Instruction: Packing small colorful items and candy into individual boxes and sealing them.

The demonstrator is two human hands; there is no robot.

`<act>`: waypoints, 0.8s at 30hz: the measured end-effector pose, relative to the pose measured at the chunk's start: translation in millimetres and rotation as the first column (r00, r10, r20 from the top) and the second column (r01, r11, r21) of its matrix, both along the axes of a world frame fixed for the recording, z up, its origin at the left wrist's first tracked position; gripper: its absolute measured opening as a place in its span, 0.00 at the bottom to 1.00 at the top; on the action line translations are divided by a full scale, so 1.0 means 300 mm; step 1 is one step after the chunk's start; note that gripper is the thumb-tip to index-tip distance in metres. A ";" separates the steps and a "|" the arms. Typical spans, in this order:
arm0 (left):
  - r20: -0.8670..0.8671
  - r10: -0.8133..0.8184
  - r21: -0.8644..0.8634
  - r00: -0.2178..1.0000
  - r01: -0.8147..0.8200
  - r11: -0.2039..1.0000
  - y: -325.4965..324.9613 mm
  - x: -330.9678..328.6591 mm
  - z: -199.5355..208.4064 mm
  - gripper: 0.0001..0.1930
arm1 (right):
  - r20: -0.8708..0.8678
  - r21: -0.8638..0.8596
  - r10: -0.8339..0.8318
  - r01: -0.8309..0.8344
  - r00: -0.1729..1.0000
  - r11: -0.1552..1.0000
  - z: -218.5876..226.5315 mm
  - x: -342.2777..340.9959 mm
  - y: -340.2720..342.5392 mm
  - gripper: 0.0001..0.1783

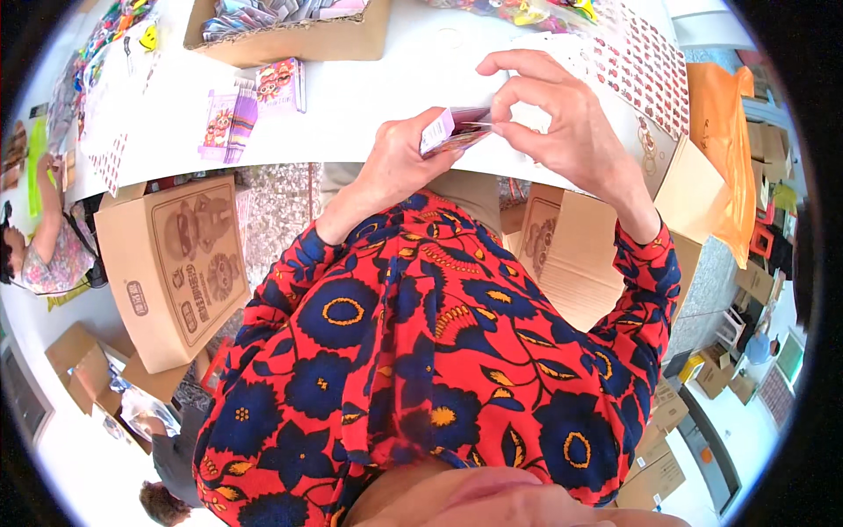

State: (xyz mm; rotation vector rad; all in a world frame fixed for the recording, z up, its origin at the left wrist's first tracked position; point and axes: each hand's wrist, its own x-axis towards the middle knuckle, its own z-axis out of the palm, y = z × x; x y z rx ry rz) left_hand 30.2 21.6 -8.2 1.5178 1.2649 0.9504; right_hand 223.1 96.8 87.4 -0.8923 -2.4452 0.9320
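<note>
One small lilac packet point(439, 131), raised at the near edge of the white table point(351, 110), between both hands. Left hand point(395, 161): closed around the packet's left end, thumb on top. Right hand point(566, 119): thumb and forefinger curled together at the packet's right end, other fingers loosely raised; whether they pinch anything, cannot tell. To the left: fanned purple packets point(224, 127), a second stack point(279, 86) just beside. Beyond: cardboard box point(351, 42), filled with packets. Right: sticker sheet point(645, 66).
</note>
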 end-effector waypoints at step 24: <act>0.266 0.081 -0.136 0.961 -0.046 0.990 -0.011 -0.006 -0.027 0.19 | 0.360 0.346 -0.507 0.392 0.784 0.852 -0.473 0.404 0.025 0.10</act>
